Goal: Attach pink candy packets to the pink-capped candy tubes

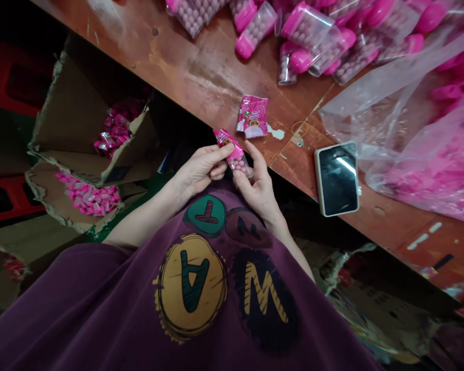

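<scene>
Close to the table's near edge, a small clear candy tube point(239, 164) with pink balls inside is held between my hands. A shiny pink printed wrapper point(225, 137) sits over its pink upper end. My left hand point(201, 169) pinches the wrapper and that end between thumb and fingers. Around the clear lower end, my right hand point(258, 181) is closed, thumb in front and index finger stretched along the side. Just beyond my fingers, a second flat pink packet point(252, 116) lies on the table.
Many pink-capped candy tubes point(309, 31) are heaped at the table's far side. A clear plastic bag point(421, 170) of pink pieces lies right, beside a phone point(337, 179) and a rubber band point(299, 128). Left below, cardboard boxes point(81, 118) hold wrapped candies point(116, 129) and pink-capped tubes point(90, 196).
</scene>
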